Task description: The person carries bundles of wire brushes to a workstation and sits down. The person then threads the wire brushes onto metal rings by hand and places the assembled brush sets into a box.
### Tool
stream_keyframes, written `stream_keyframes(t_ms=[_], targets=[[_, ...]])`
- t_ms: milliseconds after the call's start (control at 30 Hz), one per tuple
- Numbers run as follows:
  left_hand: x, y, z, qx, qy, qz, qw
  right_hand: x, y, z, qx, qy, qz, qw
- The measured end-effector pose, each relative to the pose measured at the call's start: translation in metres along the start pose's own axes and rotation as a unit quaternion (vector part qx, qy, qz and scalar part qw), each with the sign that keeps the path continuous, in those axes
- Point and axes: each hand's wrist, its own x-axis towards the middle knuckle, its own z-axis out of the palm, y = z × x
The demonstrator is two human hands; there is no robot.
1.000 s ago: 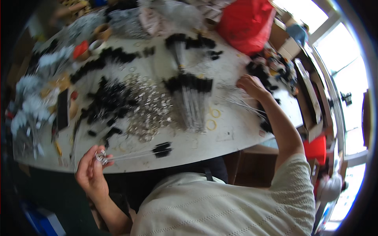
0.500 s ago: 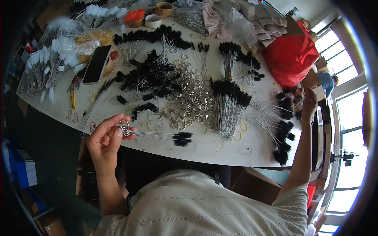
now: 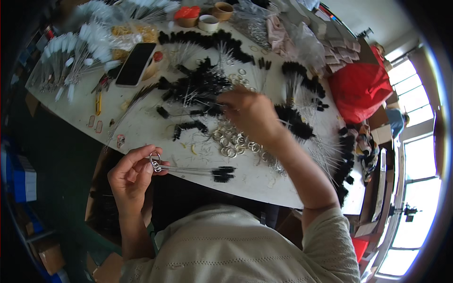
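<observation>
Head view: right hand (image 3: 250, 112), grip unclear, has left the bench's right edge (image 3: 356, 192) for the brush pile (image 3: 194, 84), left hand (image 3: 130, 178) pinching ringed brushes (image 3: 222, 174).

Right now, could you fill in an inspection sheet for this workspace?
Surface: white table, crowded.
Job's things: black-tipped brushes with a metal ring; loose rings; black brush pile.
Clutter: phone, yellow cutter, red bag.
Left grip: holds the black-tipped brushes at their ring end.
Right grip: at the black brush pile; contact unclear.
Cables: nothing seen.
Surroundings: windows at right, cardboard box lower left.
</observation>
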Motion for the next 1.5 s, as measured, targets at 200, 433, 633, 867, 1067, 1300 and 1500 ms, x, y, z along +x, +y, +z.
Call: stream_keyframes(t_ms=[200, 433, 633, 867, 1067, 1300, 1500], targets=[[-0.014, 0.004, -0.028, 0.033, 0.062, 0.001, 0.998, 0.053, -0.061, 0.062, -0.055, -0.222, -0.055, 0.972], [-0.014, 0.005, -0.037, 0.027, 0.077, 0.000, 0.997, 0.069, -0.035, 0.087, -0.061, -0.199, -0.118, 0.971], [0.008, 0.010, -0.015, -0.027, 0.005, 0.035, 0.999, 0.082, -0.019, 0.046, 0.053, 0.021, 0.036, 0.998], [0.024, 0.017, 0.019, -0.044, -0.074, 0.103, 0.991, 0.071, 0.018, -0.001, -0.033, 0.034, 0.232, 0.972], [0.026, 0.023, 0.050, 0.003, -0.041, 0.176, 0.984, 0.024, -0.053, -0.048, 0.162, 0.107, 0.082, 0.978], [0.031, 0.024, 0.079, 0.143, -0.041, 0.275, 0.950, -0.017, -0.081, -0.047, 0.223, 0.290, 0.042, 0.930], [0.029, 0.026, 0.091, 0.158, -0.045, 0.260, 0.952, -0.037, -0.072, -0.057, 0.171, 0.224, 0.012, 0.960]])
